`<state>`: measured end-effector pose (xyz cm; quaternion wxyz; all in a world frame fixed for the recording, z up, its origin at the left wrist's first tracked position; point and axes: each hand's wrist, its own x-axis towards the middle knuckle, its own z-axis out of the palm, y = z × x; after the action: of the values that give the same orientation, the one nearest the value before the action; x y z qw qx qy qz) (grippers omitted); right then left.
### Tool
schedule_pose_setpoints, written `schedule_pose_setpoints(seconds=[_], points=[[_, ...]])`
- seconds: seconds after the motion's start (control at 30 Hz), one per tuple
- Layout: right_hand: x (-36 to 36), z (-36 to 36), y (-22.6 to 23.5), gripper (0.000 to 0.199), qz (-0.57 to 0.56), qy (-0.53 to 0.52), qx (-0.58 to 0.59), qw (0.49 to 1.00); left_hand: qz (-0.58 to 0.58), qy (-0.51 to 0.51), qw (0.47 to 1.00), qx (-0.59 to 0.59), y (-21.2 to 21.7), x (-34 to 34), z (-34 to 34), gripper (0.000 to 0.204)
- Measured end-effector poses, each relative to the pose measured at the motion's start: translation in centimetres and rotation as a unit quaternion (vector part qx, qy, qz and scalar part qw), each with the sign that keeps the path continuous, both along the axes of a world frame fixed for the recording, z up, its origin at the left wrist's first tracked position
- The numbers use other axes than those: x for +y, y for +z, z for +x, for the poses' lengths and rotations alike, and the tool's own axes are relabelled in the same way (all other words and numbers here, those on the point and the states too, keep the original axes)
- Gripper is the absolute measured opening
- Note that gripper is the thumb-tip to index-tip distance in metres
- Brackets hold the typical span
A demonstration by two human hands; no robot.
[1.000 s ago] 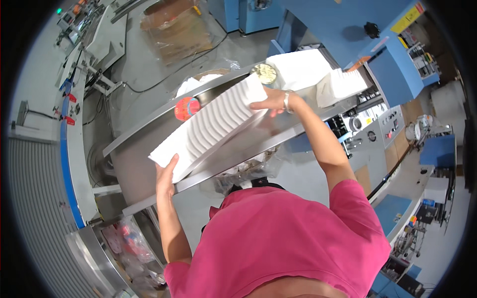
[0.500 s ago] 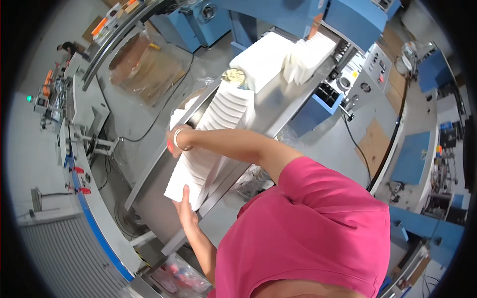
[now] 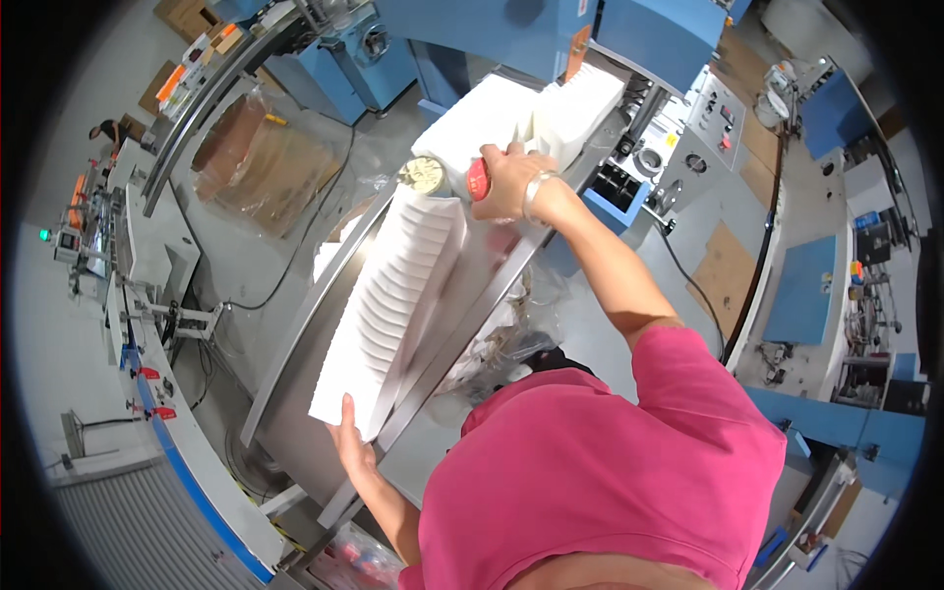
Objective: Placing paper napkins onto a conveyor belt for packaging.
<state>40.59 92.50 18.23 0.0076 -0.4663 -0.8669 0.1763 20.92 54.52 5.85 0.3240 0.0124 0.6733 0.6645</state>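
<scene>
A long slanted row of white paper-like sheets or booklets (image 3: 379, 305), their edges overlapping like steps, lies along the metal table (image 3: 305, 413). My left hand (image 3: 351, 442) presses against its near end, thumb up along the side and fingers partly hidden beneath. Farther off, my right hand (image 3: 513, 185) is closed at the near edge of a second white stack (image 3: 580, 113), its fingertips partly hidden. A small rounded red object (image 3: 478, 179) shows at its thumb side. Left of that hand, a round container (image 3: 425, 175) with cream-coloured pieces stands beyond the row's far end.
Another white stack (image 3: 477, 123) lies at the table's far end, before a blue machine (image 3: 492, 39). A control panel (image 3: 713, 123) stands to the right. Clear plastic over a brown carton (image 3: 261, 162) sits on the floor at left, with a cable (image 3: 324, 226) running beside it.
My right hand has left the middle of the white row and moved away and right to the far stack, the red object moving with it. My left hand stays at the row's near end.
</scene>
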Motion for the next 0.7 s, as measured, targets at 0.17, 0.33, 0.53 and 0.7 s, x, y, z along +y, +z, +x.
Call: schedule_pose_setpoints(seconds=[0.17, 0.33, 0.53, 0.7], points=[[6.1, -0.2, -6.9, 0.094, -0.18, -0.044, -0.014, 0.982, -0.008, -0.022, 1.0, 0.002, -0.3, 0.2, -0.4, 0.074], [8.1, -0.3, -10.2, 0.103, -0.162, -0.093, 0.017, 0.982, -0.017, -0.017, 1.0, -0.01, -0.5, 0.0, -0.2, 0.074], [9.1, -0.7, -12.3, 0.106, -0.07, -0.278, 0.07, 0.955, -0.013, -0.022, 1.0, -0.018, -0.8, -0.4, -0.6, 0.076], [7.3, 0.0, -12.5, 0.096, -0.01, -0.177, -0.033, 0.984, -0.026, -0.021, 0.999, 0.017, -1.5, -0.7, -0.8, 0.068]])
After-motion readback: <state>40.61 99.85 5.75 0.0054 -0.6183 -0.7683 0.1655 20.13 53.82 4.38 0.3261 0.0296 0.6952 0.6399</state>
